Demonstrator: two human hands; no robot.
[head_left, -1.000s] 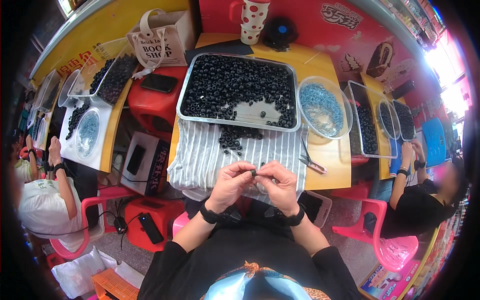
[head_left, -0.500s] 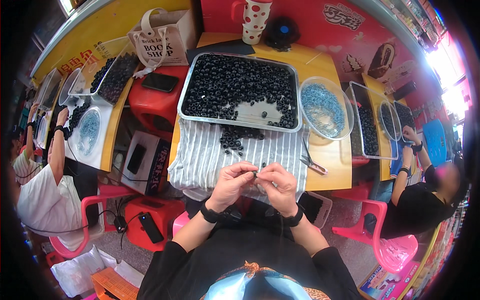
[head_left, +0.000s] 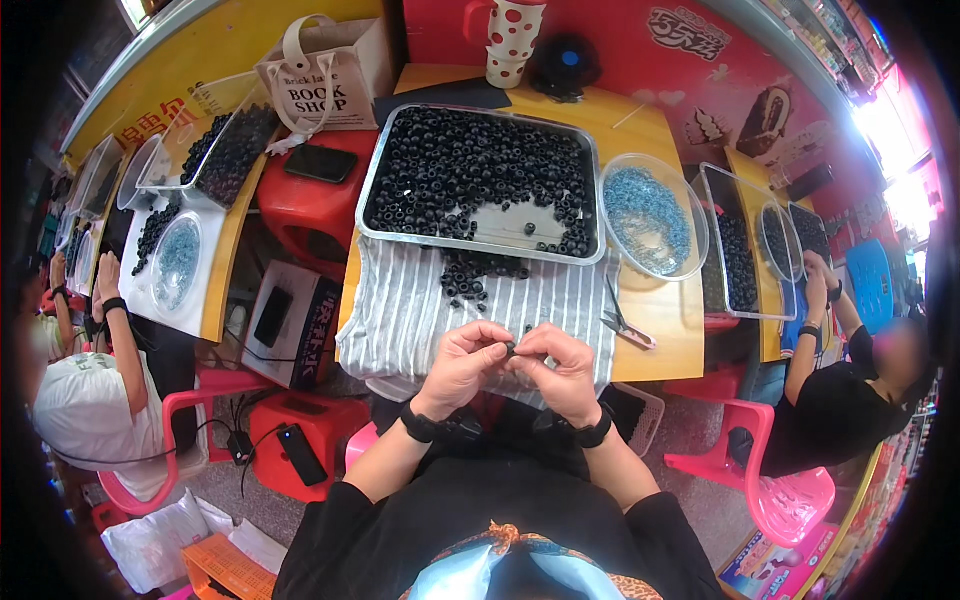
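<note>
Between my fingertips, over the near edge of a grey-and-white striped cloth (head_left: 390, 310), is a small black bead-like piece (head_left: 511, 349). My left hand (head_left: 462, 372) pinches it from one side. My right hand (head_left: 562, 372) pinches at its other side, its fingers close to the left ones. The fingers cover most of the piece. Beyond the cloth stands a clear tray (head_left: 365, 215) with many round black beads (head_left: 470, 150). A loose heap of black beads (head_left: 475, 270) lies on the cloth in front of it.
Right of the tray is a clear bowl (head_left: 700, 235) of small bluish clear pieces. Thread snips (head_left: 630, 328) lie on the table near the cloth. A phone (head_left: 320, 163) rests on a red stool at left. Co-workers sit at tables on both sides. A dotted cup (head_left: 508, 45) stands at the back.
My hands stay almost in place, with the right fingers shifted slightly at the piece. The co-worker at left has drawn a hand back from the beads; the one at right has moved both hands.
</note>
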